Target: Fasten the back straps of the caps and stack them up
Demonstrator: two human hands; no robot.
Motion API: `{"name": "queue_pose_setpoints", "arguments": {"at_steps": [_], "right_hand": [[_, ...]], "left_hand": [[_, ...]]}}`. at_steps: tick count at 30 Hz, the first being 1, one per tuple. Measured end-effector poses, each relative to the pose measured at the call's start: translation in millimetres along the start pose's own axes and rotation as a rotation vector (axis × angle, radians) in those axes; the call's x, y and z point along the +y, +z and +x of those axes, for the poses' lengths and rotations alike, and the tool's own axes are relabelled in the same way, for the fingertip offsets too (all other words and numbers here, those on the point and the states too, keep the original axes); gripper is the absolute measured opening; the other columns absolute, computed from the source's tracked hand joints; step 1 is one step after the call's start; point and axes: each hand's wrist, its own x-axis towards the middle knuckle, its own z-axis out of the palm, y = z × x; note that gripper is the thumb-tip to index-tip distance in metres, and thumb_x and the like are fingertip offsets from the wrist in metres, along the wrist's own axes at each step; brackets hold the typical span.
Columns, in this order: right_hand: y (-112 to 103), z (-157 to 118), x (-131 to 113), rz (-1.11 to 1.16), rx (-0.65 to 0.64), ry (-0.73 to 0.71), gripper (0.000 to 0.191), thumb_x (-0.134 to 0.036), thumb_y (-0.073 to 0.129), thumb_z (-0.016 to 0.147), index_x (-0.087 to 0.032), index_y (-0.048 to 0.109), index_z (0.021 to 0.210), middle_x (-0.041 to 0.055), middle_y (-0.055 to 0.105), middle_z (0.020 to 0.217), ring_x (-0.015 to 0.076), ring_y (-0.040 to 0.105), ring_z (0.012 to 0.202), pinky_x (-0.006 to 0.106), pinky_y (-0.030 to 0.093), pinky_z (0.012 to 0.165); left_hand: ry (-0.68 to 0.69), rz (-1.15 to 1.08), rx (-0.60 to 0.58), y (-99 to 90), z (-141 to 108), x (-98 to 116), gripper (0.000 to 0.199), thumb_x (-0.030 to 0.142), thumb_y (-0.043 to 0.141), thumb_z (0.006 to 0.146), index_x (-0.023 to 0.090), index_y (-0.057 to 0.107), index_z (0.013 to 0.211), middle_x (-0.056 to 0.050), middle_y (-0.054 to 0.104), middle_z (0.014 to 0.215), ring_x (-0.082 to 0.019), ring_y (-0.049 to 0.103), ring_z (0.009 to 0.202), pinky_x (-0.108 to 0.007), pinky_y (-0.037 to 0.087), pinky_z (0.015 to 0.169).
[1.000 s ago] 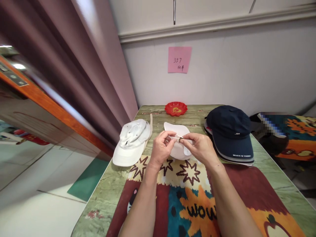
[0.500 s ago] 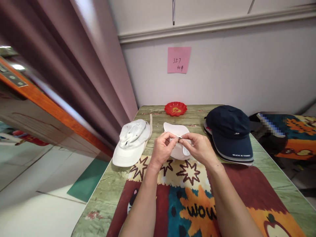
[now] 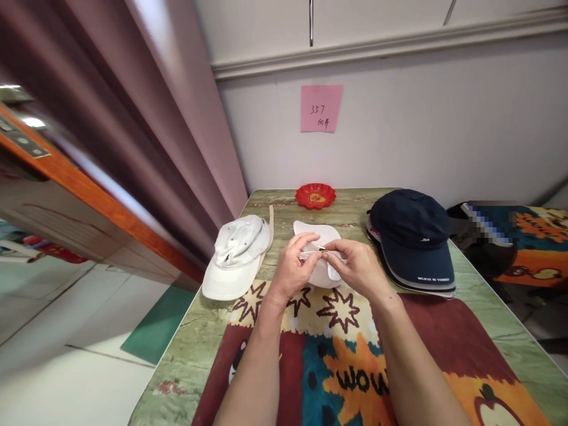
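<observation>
A white cap [image 3: 316, 228] lies at the middle of the table with its brim toward the wall. Its narrow white back strap, with a small dark buckle [image 3: 322, 249], runs between my hands. My left hand [image 3: 290, 266] holds the strap from the left, index finger raised a little and thumb near the buckle. From the right, my right hand [image 3: 355, 263] pinches the strap at the buckle between thumb and fingers. The fingers hide much of the cap and strap.
Left of my hands sits another white cap [image 3: 237, 257] with its strap loose. A stack of caps topped by a navy one [image 3: 410, 222] stands on the right. A red scalloped dish [image 3: 315, 196] is near the wall. A patterned mat [image 3: 452, 337] covers the table's front.
My left index finger has lifted and opened away from the strap. More of the dark buckle shows between my fingertips. The cap has stayed in place.
</observation>
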Motion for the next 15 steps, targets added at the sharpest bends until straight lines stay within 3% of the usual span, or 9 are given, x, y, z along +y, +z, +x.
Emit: {"name": "queue_pose_setpoints", "arguments": {"at_steps": [3, 7, 10, 12, 15], "right_hand": [[-4, 0, 2, 0.029, -0.030, -0.018, 0.022, -0.029, 0.059, 0.090, -0.024, 0.077, 0.102, 0.0046, 0.080, 0.105, 0.0238, 0.072, 0.096, 0.032, 0.049, 0.085], [-17, -1, 10, 0.056, -0.032, 0.022, 0.024, -0.033, 0.059, 0.090, -0.024, 0.077, 0.103, 0.0048, 0.080, 0.103, 0.0233, 0.071, 0.093, 0.033, 0.050, 0.084], [-25, -1, 17, 0.069, 0.020, 0.005, 0.029, -0.037, 0.051, 0.096, -0.024, 0.077, 0.100, 0.0065, 0.078, 0.106, 0.0236, 0.070, 0.099, 0.034, 0.050, 0.087], [-26, 0, 21, 0.081, 0.054, -0.004, 0.034, -0.039, 0.046, 0.099, -0.023, 0.077, 0.100, 0.0075, 0.078, 0.108, 0.0237, 0.070, 0.102, 0.034, 0.050, 0.088], [-23, 0, 21, 0.120, -0.004, 0.008, 0.035, -0.044, 0.049, 0.099, -0.023, 0.077, 0.099, 0.0069, 0.078, 0.106, 0.0235, 0.070, 0.099, 0.033, 0.050, 0.087]], "left_hand": [[-0.059, -0.003, -0.067, -2.3, 1, -2, 0.025, 0.026, 0.063, 0.089, 0.020, 0.071, 0.112, -0.009, 0.064, 0.114, -0.021, 0.063, 0.106, -0.026, 0.055, 0.073], [-0.083, -0.030, -0.053, -8.7, 1, -8, 0.016, 0.031, 0.065, 0.089, 0.019, 0.071, 0.098, -0.008, 0.061, 0.108, -0.019, 0.062, 0.101, -0.025, 0.055, 0.075], [-0.212, -0.177, -0.094, -15.8, -1, -13, 0.026, 0.041, 0.068, 0.088, 0.019, 0.067, 0.101, -0.006, 0.062, 0.106, -0.012, 0.060, 0.073, -0.022, 0.051, 0.058], [-0.316, -0.275, -0.148, -21.6, -2, -16, 0.033, 0.046, 0.068, 0.087, 0.019, 0.065, 0.106, -0.002, 0.063, 0.090, -0.008, 0.053, 0.057, -0.021, 0.046, 0.050], [-0.369, -0.334, -0.185, -30.3, -4, -19, 0.036, 0.048, 0.069, 0.087, 0.018, 0.065, 0.105, 0.004, 0.056, 0.065, -0.009, 0.052, 0.053, -0.020, 0.043, 0.051]]}}
